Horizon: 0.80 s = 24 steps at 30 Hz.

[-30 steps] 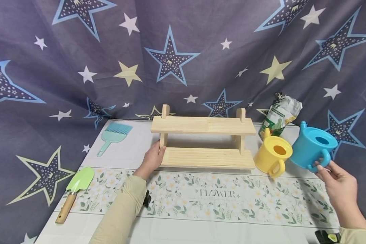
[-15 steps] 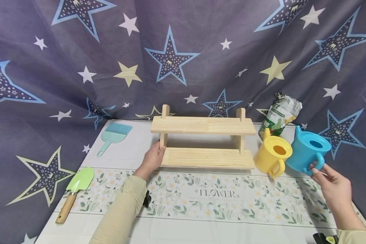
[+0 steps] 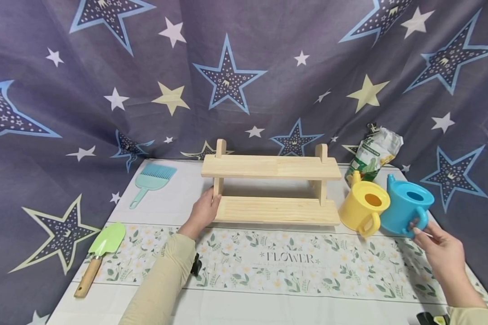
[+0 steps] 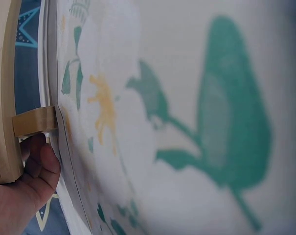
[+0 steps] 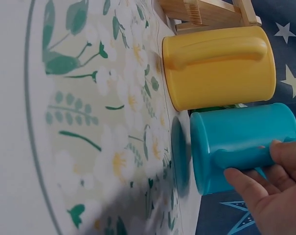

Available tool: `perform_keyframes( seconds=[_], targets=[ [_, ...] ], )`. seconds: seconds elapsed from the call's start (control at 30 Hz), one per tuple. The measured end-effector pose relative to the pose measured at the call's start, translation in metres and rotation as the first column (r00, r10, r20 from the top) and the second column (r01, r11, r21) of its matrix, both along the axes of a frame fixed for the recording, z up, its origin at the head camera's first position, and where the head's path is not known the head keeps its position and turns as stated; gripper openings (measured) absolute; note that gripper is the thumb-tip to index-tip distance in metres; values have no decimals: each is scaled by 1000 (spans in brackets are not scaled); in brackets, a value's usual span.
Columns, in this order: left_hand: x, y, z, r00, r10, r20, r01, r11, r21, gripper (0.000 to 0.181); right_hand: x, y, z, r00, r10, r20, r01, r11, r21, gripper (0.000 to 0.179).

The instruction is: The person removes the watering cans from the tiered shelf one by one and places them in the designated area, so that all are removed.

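Near the middle of the head view stands a two-tier wooden shelf (image 3: 272, 211). My left hand (image 3: 202, 211) grips its left end; in the left wrist view the fingers (image 4: 49, 164) curl in behind the wood. At the right, my right hand (image 3: 441, 248) pinches the handle of a blue watering can (image 3: 402, 205) between thumb and fingers. The right wrist view shows its base close over the table, with a shadow beside it. A yellow watering can (image 3: 359, 210) stands upright between the shelf and the blue can, partly overlapping the blue one in the head view.
Behind the cans leans a clipped green-and-white bag (image 3: 376, 151). A light-blue brush and dustpan (image 3: 150, 178) lies at the back left, and a green trowel (image 3: 99, 253) with a wooden handle nearer the front. A floral cloth (image 3: 284, 302) covers the table before a starry curtain (image 3: 268, 81).
My right hand has moved left and slightly down with the blue watering can, bringing it in beside the yellow one. My left hand and the shelf have stayed put.
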<state>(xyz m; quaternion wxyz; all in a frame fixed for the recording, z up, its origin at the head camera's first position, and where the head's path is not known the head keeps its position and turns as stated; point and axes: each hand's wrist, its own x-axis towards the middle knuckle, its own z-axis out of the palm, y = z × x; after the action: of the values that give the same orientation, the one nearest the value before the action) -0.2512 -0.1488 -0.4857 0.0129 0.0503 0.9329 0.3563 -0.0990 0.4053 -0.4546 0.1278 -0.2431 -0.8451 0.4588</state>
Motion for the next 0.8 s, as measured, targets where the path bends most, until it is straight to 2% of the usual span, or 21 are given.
perform_keyframes(
  seconds=[0.37, 0.57, 0.8],
  targets=[
    [0, 0, 0, 1000, 14, 8, -14, 1000, 8, 51, -2, -1, -4, 993, 31, 110, -41, 995, 86, 50],
    [1, 1, 3, 1000, 14, 18, -15, 1000, 15, 51, -2, 0, 2, 983, 39, 178, -52, 996, 70, 51],
    [1, 1, 3, 999, 20, 34, -20, 1000, 17, 51, -3, 0, 1, 977, 49, 208, -72, 991, 109, 50]
  ],
)
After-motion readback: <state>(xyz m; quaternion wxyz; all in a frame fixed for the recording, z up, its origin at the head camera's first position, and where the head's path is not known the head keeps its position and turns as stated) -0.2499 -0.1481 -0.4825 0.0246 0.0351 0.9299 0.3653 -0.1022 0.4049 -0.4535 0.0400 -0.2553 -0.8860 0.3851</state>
